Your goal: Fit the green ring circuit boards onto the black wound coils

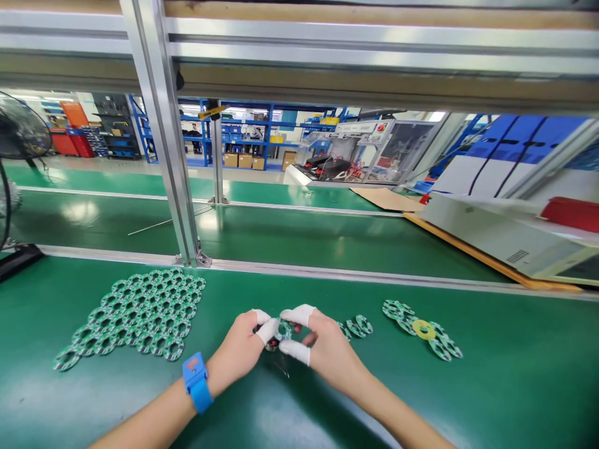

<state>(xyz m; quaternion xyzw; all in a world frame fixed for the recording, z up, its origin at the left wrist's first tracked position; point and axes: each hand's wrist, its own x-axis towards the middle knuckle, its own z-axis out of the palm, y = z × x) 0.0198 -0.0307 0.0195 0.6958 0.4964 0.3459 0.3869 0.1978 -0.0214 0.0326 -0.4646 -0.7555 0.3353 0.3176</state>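
Green benchtop below, left hand and right hand hold 1 ring.

Held ring: between left hand and right hand; it is the clock centre.
Left ring group: on the bench, at nine o'clock.
Near ring group: at three o'clock, just beside the right hand.
Far ring group: also three o'clock, farther away.
Rail: at twelve o'clock, behind all the rings.
Post: at eleven, standing by the rail.
Fan: at ten.
Cabinet: at two, behind the rail.
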